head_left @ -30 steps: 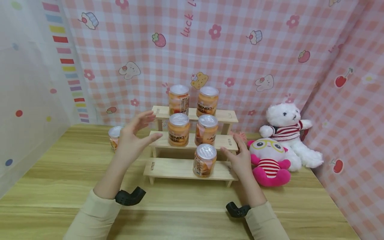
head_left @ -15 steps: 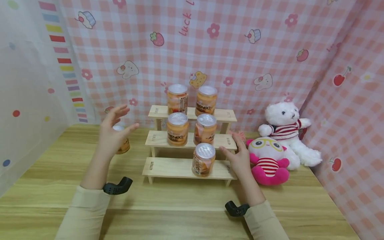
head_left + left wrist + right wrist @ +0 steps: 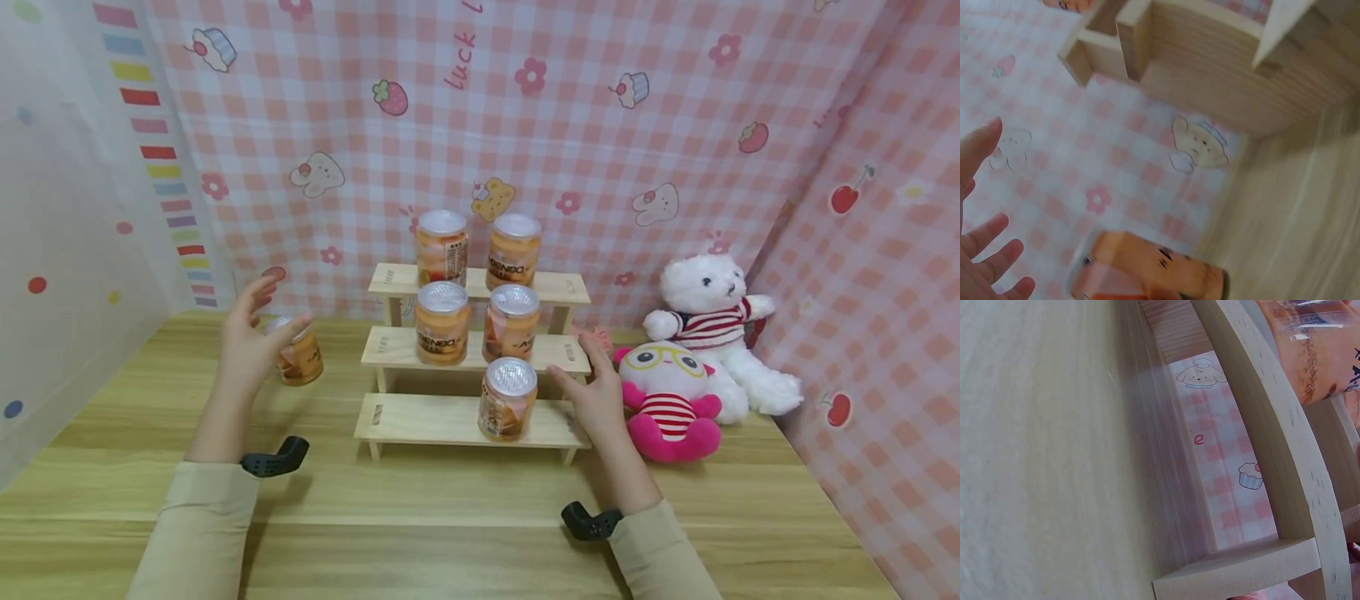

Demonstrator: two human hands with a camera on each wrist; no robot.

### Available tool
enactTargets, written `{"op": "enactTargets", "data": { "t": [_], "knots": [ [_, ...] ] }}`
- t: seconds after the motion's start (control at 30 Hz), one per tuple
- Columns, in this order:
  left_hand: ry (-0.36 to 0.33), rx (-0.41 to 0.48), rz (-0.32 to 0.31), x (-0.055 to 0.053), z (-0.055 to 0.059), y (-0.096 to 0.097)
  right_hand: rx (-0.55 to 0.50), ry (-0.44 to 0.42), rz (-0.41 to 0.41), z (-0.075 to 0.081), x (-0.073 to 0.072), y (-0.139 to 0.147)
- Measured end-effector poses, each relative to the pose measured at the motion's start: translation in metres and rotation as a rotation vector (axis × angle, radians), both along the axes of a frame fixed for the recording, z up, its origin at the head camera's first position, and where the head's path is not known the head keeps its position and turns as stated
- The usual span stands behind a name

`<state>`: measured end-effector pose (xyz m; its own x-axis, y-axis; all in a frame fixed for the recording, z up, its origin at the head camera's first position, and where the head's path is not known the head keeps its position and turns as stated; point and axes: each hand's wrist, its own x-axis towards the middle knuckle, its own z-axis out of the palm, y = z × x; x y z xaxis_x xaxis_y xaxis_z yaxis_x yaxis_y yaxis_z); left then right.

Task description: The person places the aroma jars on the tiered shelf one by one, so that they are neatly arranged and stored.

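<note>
My left hand [image 3: 247,354] is in the air at the left with fingers spread, just beside a can [image 3: 303,360] with an orange printed label and silver lid. The can stands upright on the table, partly behind the thumb; the left wrist view shows the same can [image 3: 1154,269] apart from the fingers. My right hand [image 3: 600,404] is at the right end of a three-tier wooden stand [image 3: 420,417], thumb and fingers apart; whether it touches the wood I cannot tell. Two cans [image 3: 442,325] stand on the middle tier, two cans [image 3: 513,250] on the top, one can [image 3: 507,400] on the bottom.
To the right of the stand sit a pink-and-white plush toy [image 3: 667,408] with yellow glasses and a white teddy bear [image 3: 708,292] in a striped top. A checked curtain [image 3: 585,100] hangs behind the wooden table [image 3: 420,533].
My left hand has moved left, away from the stand, to the can on the table. That can has turned or shifted slightly in view. The right hand stays at the stand's right end.
</note>
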<state>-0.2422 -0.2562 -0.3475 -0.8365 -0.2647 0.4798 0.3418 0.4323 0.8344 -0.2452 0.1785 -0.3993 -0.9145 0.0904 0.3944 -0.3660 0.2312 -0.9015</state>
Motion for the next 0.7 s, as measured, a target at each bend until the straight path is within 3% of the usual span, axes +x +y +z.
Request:
{"op": "enactTargets", "data": {
  "t": [0.3, 0.7],
  "knots": [
    [-0.062, -0.050, -0.006, -0.004, -0.021, -0.015, 0.015, -0.013, -0.015, 0.002, 0.002, -0.001],
    [-0.171, -0.031, -0.049, -0.004, -0.045, -0.032, 0.032, -0.025, -0.024, 0.002, 0.002, -0.001]
  ]
}}
